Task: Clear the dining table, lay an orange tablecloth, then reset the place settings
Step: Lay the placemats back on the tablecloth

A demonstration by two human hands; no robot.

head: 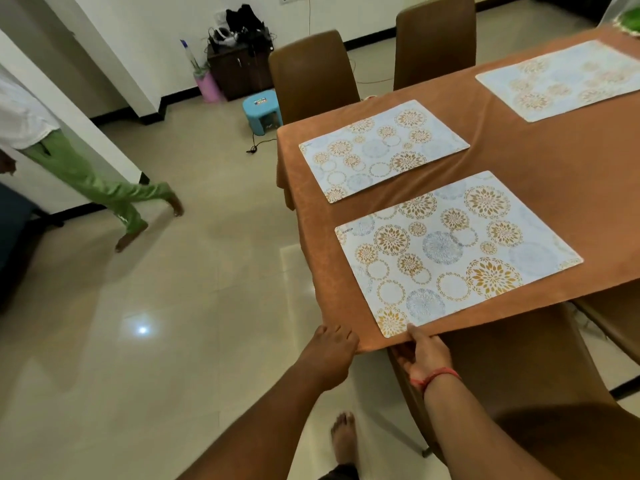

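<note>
tablecloth (519, 174): orange; placemats (450, 251): pale blue, gold floral circles

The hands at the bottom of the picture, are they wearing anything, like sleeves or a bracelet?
Both arms are bare right up to the bottom edge of the picture, so no sleeves show. The right hand has a thin red thread tied round its wrist, like a bracelet. The left hand wears nothing on its wrist. No rings, watch or gloves show on either hand.
</note>
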